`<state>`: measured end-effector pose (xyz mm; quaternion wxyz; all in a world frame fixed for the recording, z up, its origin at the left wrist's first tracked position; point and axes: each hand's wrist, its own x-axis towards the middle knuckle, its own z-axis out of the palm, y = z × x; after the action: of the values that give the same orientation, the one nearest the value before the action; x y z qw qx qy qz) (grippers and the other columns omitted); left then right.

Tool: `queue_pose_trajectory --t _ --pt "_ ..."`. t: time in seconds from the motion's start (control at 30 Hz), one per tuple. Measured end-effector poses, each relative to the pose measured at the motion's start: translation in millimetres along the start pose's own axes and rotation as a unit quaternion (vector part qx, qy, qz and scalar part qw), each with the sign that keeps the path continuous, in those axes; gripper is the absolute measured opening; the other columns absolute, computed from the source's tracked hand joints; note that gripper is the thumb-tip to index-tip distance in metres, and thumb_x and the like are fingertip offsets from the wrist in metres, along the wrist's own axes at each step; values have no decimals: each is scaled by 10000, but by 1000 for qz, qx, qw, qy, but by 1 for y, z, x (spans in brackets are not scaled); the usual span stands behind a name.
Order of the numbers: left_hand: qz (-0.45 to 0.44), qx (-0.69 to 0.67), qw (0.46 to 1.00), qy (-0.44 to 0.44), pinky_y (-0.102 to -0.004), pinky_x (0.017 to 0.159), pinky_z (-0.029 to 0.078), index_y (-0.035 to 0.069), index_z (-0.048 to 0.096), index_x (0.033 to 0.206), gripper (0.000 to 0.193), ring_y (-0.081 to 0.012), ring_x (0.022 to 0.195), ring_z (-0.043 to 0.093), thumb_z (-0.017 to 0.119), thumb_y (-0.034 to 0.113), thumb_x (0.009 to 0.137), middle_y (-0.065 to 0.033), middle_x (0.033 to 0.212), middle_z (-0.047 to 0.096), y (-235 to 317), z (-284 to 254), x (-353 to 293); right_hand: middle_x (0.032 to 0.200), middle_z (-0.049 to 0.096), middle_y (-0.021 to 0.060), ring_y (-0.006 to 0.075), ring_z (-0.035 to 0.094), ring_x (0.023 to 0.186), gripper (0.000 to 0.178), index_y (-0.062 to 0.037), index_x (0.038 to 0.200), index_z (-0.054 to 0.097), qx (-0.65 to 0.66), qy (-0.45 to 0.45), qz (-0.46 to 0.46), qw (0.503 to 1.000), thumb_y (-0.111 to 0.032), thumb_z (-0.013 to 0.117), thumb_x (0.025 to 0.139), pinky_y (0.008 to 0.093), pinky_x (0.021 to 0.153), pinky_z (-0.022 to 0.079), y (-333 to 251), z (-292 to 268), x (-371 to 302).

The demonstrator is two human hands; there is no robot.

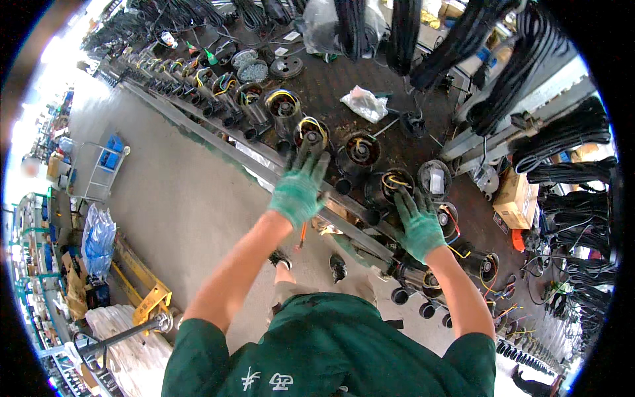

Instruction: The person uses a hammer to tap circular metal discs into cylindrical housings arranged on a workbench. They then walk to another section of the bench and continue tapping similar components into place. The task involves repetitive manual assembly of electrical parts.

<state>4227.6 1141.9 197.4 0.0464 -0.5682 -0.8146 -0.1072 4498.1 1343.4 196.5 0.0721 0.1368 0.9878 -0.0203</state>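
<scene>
My left hand (301, 188), in a green and grey work glove, reaches to a black cylindrical motor housing (320, 127) with yellow wires. Its fingers are stretched out over the housing's near side. My right hand (422, 228), gloved alike, has its fingers extended at the near rim of another open-topped black housing (382, 192) with yellow wires coiled inside. Whether the fingertips press on either housing I cannot tell. Between the two hands stands a third housing (361, 152) with a shaft in its middle. Neither hand visibly holds anything.
Similar housings (283, 109) line the bench edge on both sides. A clear plastic bag (366, 104) and round metal discs (286, 66) lie behind them. Black cable bundles (405, 33) hang above. A cardboard box (516, 200) sits at right; a yellow pallet jack (152, 301) stands at left.
</scene>
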Motion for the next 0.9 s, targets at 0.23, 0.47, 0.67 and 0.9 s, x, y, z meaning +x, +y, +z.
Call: queue_pose_trajectory --t 0.23,0.47,0.67,0.9 --pt "139 -24 987 -82 -594 1252 206 110 369 1604 894 -404 1562 223 740 409 847 -153 1695 252 -97 39 9 1595 442 153 380 352 1500 704 -80 1527 471 -36 -61 78 994 -389 665 926 548 1256 217 -26 -30 17" --pt "176 -80 978 -75 -593 1262 119 143 368 1618 838 -400 1578 173 655 450 892 -141 1718 235 -113 45 3 1194 712 170 387 672 1088 385 -112 1309 653 97 126 48 986 -214 688 939 482 953 537 -161 -119 192" --pt "154 -214 962 -77 -464 1211 313 113 518 1462 436 -327 1467 399 398 308 1091 -111 1613 442 -108 100 7 1686 281 195 406 187 1579 725 -62 1614 300 40 9 -17 999 -313 580 994 504 1282 204 -281 -86 404" --pt "313 -256 906 -124 -449 1132 424 85 635 1315 430 -327 1339 543 632 293 940 -167 1499 525 -186 19 -12 1671 264 241 439 190 1565 859 -44 1634 215 61 7 49 997 -235 652 920 495 1251 301 -266 -38 425"
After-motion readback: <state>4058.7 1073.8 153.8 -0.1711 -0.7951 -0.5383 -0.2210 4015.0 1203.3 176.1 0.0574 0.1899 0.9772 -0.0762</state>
